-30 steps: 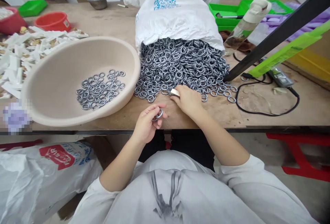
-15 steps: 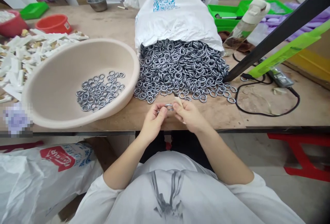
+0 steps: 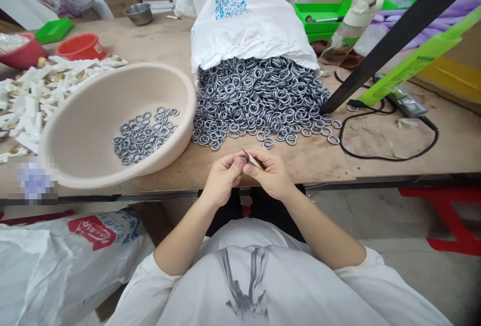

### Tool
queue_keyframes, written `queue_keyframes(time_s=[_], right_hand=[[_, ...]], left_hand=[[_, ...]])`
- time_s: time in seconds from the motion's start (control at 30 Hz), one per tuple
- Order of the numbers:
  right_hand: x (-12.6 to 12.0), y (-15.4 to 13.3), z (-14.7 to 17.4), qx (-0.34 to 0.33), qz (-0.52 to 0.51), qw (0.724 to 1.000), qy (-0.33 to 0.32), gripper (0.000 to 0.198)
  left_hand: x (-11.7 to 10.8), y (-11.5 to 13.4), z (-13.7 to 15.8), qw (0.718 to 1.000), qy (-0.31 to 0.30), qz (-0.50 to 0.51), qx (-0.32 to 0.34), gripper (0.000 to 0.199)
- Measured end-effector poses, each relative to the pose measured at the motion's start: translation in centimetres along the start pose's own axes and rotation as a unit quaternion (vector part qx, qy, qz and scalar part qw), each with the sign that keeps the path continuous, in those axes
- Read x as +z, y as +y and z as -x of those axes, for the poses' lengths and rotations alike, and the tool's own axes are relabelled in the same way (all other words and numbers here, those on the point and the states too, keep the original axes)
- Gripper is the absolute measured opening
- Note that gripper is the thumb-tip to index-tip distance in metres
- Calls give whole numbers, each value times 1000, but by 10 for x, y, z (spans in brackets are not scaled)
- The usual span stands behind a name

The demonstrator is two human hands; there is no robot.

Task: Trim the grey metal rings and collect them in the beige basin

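Note:
Close together over the table's front edge, my two hands meet fingertip to fingertip. My left hand (image 3: 224, 178) pinches a grey ring (image 3: 244, 161), mostly covered by the fingers. In my right hand (image 3: 272, 173) is a small knife (image 3: 254, 159) with a pale handle; its dark, pointed tip lies against the ring or just beside it. Behind the hands, a heap of grey rings (image 3: 259, 100) spills from a white sack (image 3: 251, 30). A beige basin (image 3: 86, 90) at the left holds a smaller pile of the same rings (image 3: 145, 135).
White scraps (image 3: 33, 95) cover the table's left side, near a red bowl (image 3: 80, 48). To the right, a black post (image 3: 394, 45) slants beside a green bar (image 3: 413, 65), a bottle (image 3: 349, 30) and a looped black cable (image 3: 379, 158). A red stool (image 3: 447, 216) stands below.
My hands have drawn closer together, and the knife has turned so its tip points left toward the ring. The ring is now more hidden by my fingers. The view has shifted slightly.

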State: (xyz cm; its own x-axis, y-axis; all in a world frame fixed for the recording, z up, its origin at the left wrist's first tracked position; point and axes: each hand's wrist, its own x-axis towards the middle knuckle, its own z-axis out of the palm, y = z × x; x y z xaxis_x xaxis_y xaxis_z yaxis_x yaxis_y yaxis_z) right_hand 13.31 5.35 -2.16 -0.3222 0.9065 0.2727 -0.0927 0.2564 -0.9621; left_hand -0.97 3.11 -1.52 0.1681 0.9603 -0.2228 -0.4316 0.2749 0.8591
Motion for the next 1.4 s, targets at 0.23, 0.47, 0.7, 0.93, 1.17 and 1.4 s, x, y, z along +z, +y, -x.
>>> queue_keyframes(time_s=[0.23,0.47,0.7,0.93,1.17,1.4], right_hand=[[1,-2,-3,36,-2,995,93,39],[-3,-18,4,-76,226,971,-25,50],[2,-17,4,-116,286,951,-13,50],[-2,-13,1,-65,270,961,-16,51],[-47,14,-31,120,482,862,102,30],[-47,7,-33,187,627,755,37,28]], left_hand=[[8,-1,1,1000,13,8,12,49],[5,6,3,999,26,46,0,52],[6,7,4,997,12,71,-16,53],[5,7,10,997,-10,68,-21,53],[-4,8,17,996,-27,80,-33,48],[-17,15,2,989,64,123,-52,34]])
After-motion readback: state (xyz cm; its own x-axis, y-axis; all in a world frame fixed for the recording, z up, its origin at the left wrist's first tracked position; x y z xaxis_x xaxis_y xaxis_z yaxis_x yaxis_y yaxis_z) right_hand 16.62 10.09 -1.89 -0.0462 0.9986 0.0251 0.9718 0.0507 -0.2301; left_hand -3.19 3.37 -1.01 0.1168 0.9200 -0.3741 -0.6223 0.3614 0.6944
